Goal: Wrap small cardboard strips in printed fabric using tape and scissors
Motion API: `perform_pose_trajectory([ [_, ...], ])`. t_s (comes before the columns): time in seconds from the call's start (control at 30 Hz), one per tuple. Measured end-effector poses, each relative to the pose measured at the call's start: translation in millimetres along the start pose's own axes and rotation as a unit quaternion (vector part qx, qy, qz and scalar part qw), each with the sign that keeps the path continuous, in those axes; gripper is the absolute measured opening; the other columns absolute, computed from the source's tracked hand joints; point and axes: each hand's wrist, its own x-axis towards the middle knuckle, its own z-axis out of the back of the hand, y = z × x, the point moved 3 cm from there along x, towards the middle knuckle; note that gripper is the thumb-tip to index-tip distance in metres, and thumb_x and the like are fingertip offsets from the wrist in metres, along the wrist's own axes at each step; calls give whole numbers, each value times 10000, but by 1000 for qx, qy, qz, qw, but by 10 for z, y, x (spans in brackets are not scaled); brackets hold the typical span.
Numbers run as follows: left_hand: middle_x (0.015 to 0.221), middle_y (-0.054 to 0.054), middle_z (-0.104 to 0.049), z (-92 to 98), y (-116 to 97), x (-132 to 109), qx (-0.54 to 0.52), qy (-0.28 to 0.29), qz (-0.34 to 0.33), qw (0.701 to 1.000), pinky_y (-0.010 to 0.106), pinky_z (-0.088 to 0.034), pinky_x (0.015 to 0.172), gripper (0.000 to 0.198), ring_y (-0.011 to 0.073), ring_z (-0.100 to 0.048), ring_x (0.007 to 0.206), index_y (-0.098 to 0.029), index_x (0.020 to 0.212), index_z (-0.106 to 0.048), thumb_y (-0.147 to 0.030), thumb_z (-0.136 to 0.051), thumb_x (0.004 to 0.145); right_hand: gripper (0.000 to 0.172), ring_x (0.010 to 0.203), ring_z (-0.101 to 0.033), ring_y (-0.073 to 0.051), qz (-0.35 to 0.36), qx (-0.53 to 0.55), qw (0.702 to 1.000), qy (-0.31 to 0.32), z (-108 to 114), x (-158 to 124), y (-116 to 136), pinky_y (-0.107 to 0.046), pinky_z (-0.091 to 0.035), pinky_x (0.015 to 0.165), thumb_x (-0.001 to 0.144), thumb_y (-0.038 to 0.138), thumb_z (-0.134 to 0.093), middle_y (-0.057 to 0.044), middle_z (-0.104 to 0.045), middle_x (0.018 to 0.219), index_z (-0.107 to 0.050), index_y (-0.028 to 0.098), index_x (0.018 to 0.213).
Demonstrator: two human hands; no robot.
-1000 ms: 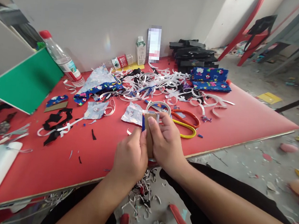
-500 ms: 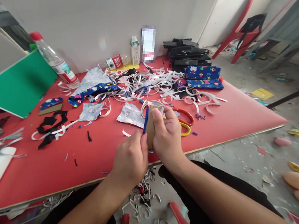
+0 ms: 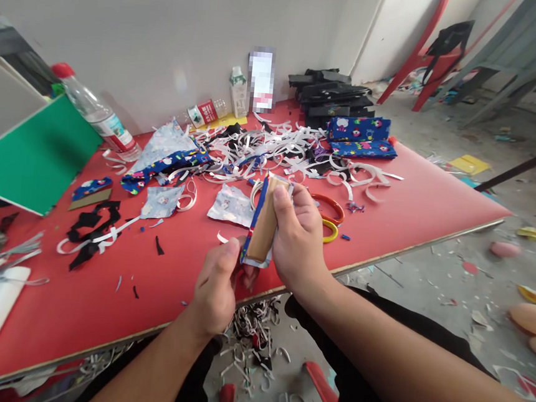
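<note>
The right hand [image 3: 299, 241] is closed around a small cardboard strip [image 3: 264, 226], thumb pressed flat on its brown face, fingers wrapped behind. The left hand [image 3: 216, 284] pinches the strip's lower corner between thumb and fingertips. Both hold it tilted in the air just above the near edge of a red table [image 3: 413, 201].

A blue printed fabric [image 3: 255, 215] runs along the strip's left long edge, and a pale fold of it pokes out at the bottom end. The wide brown face is bare, so the covering looks only partly done, with one edge turned over and the rest open.

Just behind the hands lie scissors [image 3: 330, 211] with orange and yellow handles and a loose fabric scrap [image 3: 230, 205], pale side up. Further back, a heap of white paper strips [image 3: 273, 145] is spread across the table. At the far right side, two blue-covered pieces [image 3: 361, 134] rest beside a stack of black pieces [image 3: 334, 91]; these appear finished. A plastic bottle [image 3: 95, 114] and a green board [image 3: 37, 156] are at the left
</note>
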Motion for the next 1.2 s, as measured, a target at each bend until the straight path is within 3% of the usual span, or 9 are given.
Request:
perform_pose_trajectory([
  [0.1,605,-13,-447,-19,-19,-17,108,12,-30,994,313,-339,517,496,158,-421,546,-244,694,-473,-542,-409,1085,251,749,-552,-154,-7,-24,1000,2,35,34,-21,-285,-504,674,985,511,-557,7,-541,865,-453,283,976],
  [0.2,596,-39,-413,-43,-79,-46,286,-14,-125,950,317,-264,527,397,140,-373,525,-247,718,-399,-335,-394,1106,274,707,-524,-144,-12,-28,999,-17,79,57,-45,-271,-481,632,978,517,-582,24,-510,814,-443,281,959],
  [0.3,587,-60,-350,-45,-144,-73,347,-9,-192,918,323,-239,530,359,130,-332,508,-252,726,-345,-223,-446,1070,270,696,-525,-137,-23,-4,1000,-22,96,76,-42,-265,-476,625,981,500,-605,24,-533,811,-463,273,945],
  [0.4,596,-37,-400,30,-188,-49,298,11,-186,936,320,-287,541,393,140,-399,541,-240,709,-411,-328,-470,1087,241,683,-523,-131,-31,15,998,52,71,78,-6,-263,-467,608,984,479,-620,19,-564,805,-542,255,935],
  [0.57,852,45,-709,222,-156,106,55,-71,-99,991,295,-481,622,288,167,-622,713,-209,941,-720,-456,-608,1038,195,597,-465,-111,8,-133,959,252,16,-28,44,-255,-379,532,963,419,-692,40,-584,695,-687,227,926],
  [0.73,959,65,-789,289,-65,159,-12,-129,-37,991,270,-538,613,253,153,-666,725,-209,1074,-804,-414,-788,927,263,552,-479,-101,-55,-90,968,228,50,-18,38,-252,-391,505,916,460,-729,38,-602,655,-750,198,933],
  [0.83,939,59,-793,297,-80,144,-21,-121,-26,992,258,-551,610,234,141,-661,703,-205,1037,-813,-390,-827,894,280,547,-497,-98,-73,-81,968,225,55,9,67,-251,-412,503,929,450,-696,23,-633,668,-747,189,844],
  [1.07,773,15,-772,314,-191,145,-24,-135,-34,990,218,-555,640,107,108,-656,656,-221,871,-827,-325,-856,866,106,648,-654,-140,87,-249,946,189,101,-76,186,-292,-509,646,937,311,-754,6,-765,748,-775,223,993],
  [1.2,743,27,-782,283,-196,154,-52,-109,13,993,255,-574,695,77,140,-705,680,-209,819,-824,-274,-822,860,64,683,-684,-138,233,-317,892,224,130,-100,235,-272,-512,655,997,289,-713,0,-776,814,-738,231,1009],
])
